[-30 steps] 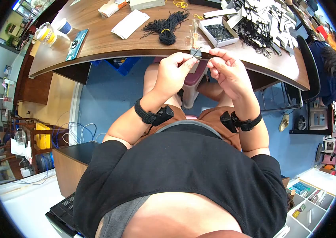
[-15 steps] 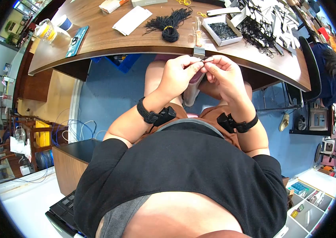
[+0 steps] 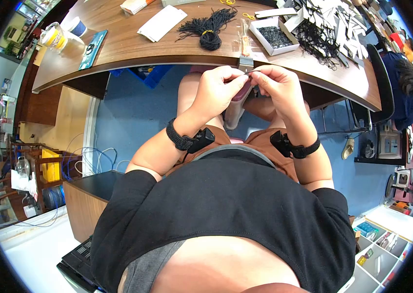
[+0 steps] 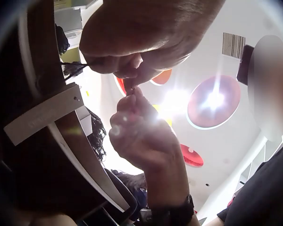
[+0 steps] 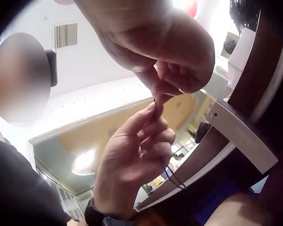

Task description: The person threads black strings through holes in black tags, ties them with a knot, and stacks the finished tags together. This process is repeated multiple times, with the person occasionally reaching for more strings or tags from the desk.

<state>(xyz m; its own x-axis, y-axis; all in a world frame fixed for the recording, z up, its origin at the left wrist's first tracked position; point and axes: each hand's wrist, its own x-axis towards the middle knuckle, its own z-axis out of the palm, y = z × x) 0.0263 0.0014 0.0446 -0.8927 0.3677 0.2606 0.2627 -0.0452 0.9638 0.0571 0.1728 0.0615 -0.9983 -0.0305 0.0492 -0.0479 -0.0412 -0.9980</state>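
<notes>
On my head feed, the left hand and right hand meet at one o'clock, fingers of both pinching a black cord by the surface edge. I log pale tag just beyond at twelve, box at one, cord bundle at ten.
</notes>
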